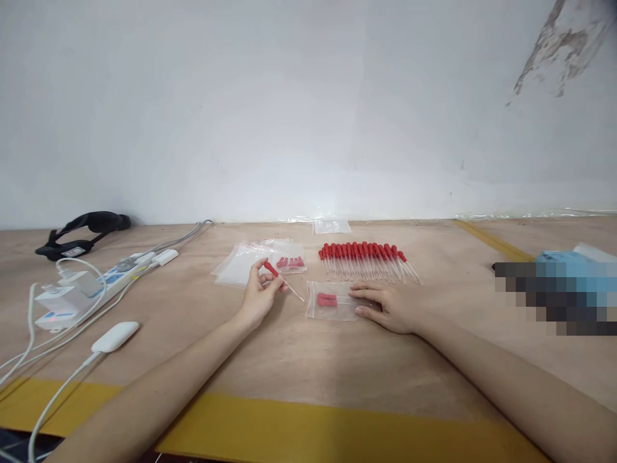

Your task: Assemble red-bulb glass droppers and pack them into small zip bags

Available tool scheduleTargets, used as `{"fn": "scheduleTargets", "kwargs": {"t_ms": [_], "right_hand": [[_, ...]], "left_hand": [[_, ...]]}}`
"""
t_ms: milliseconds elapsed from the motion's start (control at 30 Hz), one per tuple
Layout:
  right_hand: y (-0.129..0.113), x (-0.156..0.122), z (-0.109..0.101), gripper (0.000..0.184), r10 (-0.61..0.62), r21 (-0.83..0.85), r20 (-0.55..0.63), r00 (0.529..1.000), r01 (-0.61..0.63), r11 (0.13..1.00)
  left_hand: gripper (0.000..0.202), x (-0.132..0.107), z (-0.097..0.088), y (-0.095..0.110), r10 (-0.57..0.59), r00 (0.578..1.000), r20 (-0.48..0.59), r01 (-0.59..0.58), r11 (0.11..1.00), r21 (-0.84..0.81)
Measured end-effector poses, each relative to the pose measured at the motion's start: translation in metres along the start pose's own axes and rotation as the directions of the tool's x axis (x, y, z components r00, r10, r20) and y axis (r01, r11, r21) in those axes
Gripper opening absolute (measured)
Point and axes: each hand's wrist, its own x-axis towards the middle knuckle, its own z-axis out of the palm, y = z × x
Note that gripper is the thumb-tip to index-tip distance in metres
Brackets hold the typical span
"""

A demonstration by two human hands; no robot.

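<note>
My left hand (259, 297) pinches a glass dropper with a red bulb (282, 280), its thin tip pointing right and down toward a small clear zip bag (332, 301). That bag lies flat on the wooden table and has red-bulbed droppers inside. My right hand (388, 307) rests on the bag's right end, fingers stretched out flat on it. Behind the bag, a row of several red-bulbed droppers (366, 260) lies side by side. Left of the row sits a filled bag of droppers (290, 262) and a pile of empty clear bags (238, 265).
A white power strip (99, 283) with plugs and cables lies at the left, with a white adapter (116, 336) nearer me. A black strap (81, 231) lies by the wall. Another clear bag (331, 226) sits at the back. A yellow stripe (308, 427) marks the table's near edge.
</note>
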Motion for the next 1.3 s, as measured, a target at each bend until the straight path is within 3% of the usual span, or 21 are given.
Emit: {"fn": "scheduleTargets", "kwargs": {"t_ms": [333, 533, 733, 967, 1133, 1300], "right_hand": [[-0.003, -0.001, -0.003, 0.041, 0.016, -0.009, 0.002, 1.0, -0.016, 1.0], [-0.003, -0.001, -0.002, 0.04, 0.006, -0.007, -0.011, 1.0, -0.006, 1.0], [-0.003, -0.001, -0.002, 0.042, 0.018, -0.041, 0.008, 1.0, -0.017, 0.999], [-0.003, 0.001, -0.003, 0.041, 0.004, -0.031, 0.019, 1.0, -0.004, 1.0], [-0.002, 0.001, -0.003, 0.042, 0.011, -0.039, 0.026, 1.0, -0.01, 0.999], [-0.001, 0.003, -0.002, 0.042, -0.002, -0.016, 0.037, 0.999, 0.003, 1.0]], "left_hand": [[0.055, -0.012, 0.011, -0.008, -0.069, 0.99, 0.127, 0.068, 0.998, 0.008], [0.041, -0.012, 0.002, -0.013, 0.069, 0.987, 0.147, -0.105, 0.962, 0.254], [0.035, -0.01, -0.011, -0.009, 0.089, 0.987, 0.134, -0.142, 0.87, 0.472], [0.028, -0.009, -0.008, -0.003, -0.087, 0.944, 0.317, -0.036, 0.931, 0.364], [0.027, -0.004, -0.012, 0.002, -0.108, 0.944, 0.313, -0.001, 0.945, 0.328], [0.026, -0.004, 0.001, -0.011, -0.08, 0.947, 0.31, -0.06, 0.906, 0.418]]}}
